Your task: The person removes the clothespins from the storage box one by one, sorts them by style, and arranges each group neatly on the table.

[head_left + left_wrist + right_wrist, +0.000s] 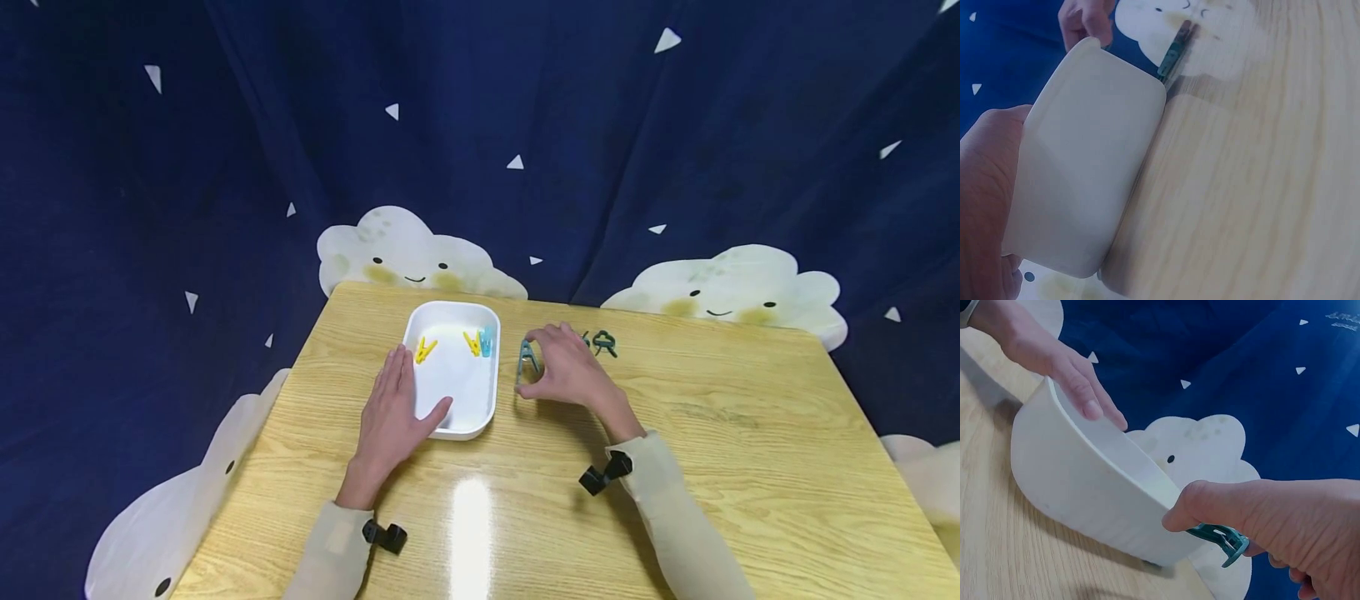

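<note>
A white plastic tub stands on the wooden table. Inside, toward its far end, lie a yellow clothespin, another yellow clothespin and a light blue clothespin. My left hand rests along the tub's left side, fingers straight and thumb reaching over the near part. Just right of the tub, my right hand pinches a teal clip between thumb and fingers. In the right wrist view this teal clip shows partly behind the thumb, beside the tub wall.
Beyond my right hand lies a dark green clip, with another green clip partly hidden by the hand. A dark blue curtain with clouds and white triangles hangs behind the table.
</note>
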{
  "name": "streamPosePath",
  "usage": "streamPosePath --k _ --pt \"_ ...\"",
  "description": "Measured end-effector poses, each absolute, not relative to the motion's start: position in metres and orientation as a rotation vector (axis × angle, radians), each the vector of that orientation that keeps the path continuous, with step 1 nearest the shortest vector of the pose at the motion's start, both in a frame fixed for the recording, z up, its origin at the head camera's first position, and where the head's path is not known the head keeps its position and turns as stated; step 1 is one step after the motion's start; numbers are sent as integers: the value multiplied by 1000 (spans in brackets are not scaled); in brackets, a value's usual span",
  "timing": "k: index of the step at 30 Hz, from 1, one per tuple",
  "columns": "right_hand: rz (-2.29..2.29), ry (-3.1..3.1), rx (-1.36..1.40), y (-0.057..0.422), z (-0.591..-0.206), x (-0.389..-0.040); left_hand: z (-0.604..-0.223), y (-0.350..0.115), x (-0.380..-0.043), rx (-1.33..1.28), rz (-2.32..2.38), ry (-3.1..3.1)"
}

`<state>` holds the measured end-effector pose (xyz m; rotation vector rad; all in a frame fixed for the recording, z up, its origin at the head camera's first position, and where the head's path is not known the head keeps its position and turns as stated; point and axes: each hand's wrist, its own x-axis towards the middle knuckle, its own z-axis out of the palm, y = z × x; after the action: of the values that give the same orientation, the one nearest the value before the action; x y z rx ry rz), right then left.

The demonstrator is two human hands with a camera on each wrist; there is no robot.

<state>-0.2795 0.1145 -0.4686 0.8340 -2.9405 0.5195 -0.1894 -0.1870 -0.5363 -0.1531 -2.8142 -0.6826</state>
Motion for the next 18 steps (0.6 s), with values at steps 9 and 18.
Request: streamPosePath --k 9,18 --pt "513 -2930 818 137 -479 -282 -536 -187 -189 -153 -674 -2812" --pt "528 -2939 773 163 -486 -285 -536 -187 -189 -154 -677 -2820"
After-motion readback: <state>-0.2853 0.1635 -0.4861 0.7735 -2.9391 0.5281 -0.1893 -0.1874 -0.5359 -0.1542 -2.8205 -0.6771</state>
